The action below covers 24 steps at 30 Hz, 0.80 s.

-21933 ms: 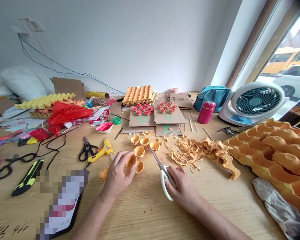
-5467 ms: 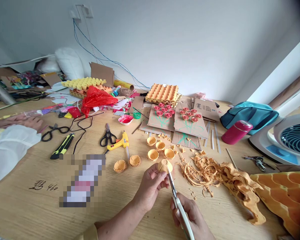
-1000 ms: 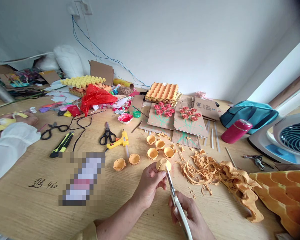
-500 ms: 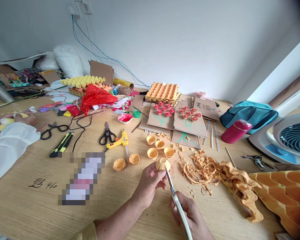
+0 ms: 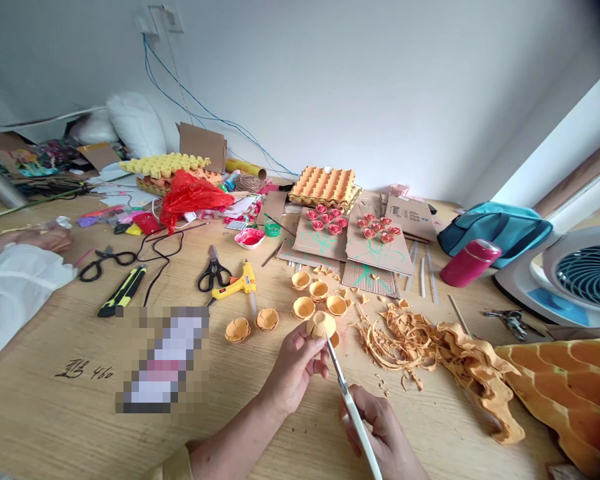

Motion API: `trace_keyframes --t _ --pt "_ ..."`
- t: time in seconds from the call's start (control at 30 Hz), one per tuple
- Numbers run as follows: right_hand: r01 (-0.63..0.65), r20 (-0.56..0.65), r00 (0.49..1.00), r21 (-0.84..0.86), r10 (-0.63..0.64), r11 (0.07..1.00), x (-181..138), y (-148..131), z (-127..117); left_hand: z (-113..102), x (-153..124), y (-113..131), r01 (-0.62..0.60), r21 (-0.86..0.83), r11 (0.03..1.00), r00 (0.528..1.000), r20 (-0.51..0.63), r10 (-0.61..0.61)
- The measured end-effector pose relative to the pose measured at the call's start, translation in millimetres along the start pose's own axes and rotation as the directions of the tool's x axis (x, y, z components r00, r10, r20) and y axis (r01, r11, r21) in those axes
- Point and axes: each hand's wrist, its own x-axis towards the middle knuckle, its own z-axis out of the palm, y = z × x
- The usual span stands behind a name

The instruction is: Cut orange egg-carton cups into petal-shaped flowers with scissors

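Note:
Between the fingers of my left hand (image 5: 295, 367) is an orange egg-carton cup (image 5: 321, 324), turned bottom up. My right hand (image 5: 377, 427) grips a pair of white-handled scissors (image 5: 353, 407), and their blades touch the edge of the cup. Just beyond my hands stand several trimmed cups (image 5: 304, 307) in a cluster. Two more layered cups (image 5: 237, 329) sit to the left. Right of my hands lies a heap of orange carton scraps (image 5: 405, 340).
A yellow glue gun (image 5: 240, 281), black scissors (image 5: 213, 272) and a utility knife (image 5: 123, 291) lie on the left. Cardboard sheets with red flowers (image 5: 380, 250) stand behind the cups. A pink bottle (image 5: 470, 263) and a fan (image 5: 575, 273) are right. Another person's sleeve (image 5: 20, 287) rests far left.
My left hand has shifted slightly left with the cup. The scissor blades have followed it. At the far left, the other person's hand has moved.

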Motion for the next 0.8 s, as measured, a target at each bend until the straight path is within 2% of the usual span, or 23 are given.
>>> trace_keyframes --t 0.2,0.3,0.47,0.6,0.8 --pt "-0.053 0.081 0.996 0.228 0.035 0.972 1.0 -4.3 -1.4 -7.3 4.9 4.4 -0.04 -0.157 0.987 0.999 -0.012 0.038" --pt "-0.08 0.102 0.993 0.271 0.054 0.959 0.7 -3.9 -2.4 -7.6 5.0 4.3 -0.003 -0.206 0.979 1.0 0.002 0.004" --pt "-0.102 0.106 0.992 0.318 0.071 0.943 0.4 0.2 -3.5 -8.6 4.2 1.9 0.083 -0.225 0.971 0.994 0.091 -0.064" --pt "-0.077 0.085 0.995 0.32 0.052 0.944 1.6 -0.7 -2.3 -9.5 4.6 1.8 0.142 -0.231 0.962 0.985 0.125 -0.116" --pt "-0.035 0.031 0.999 0.201 0.03 0.979 1.2 -3.9 2.2 -6.3 1.3 0.0 0.09 -0.082 0.993 0.991 0.102 -0.081"
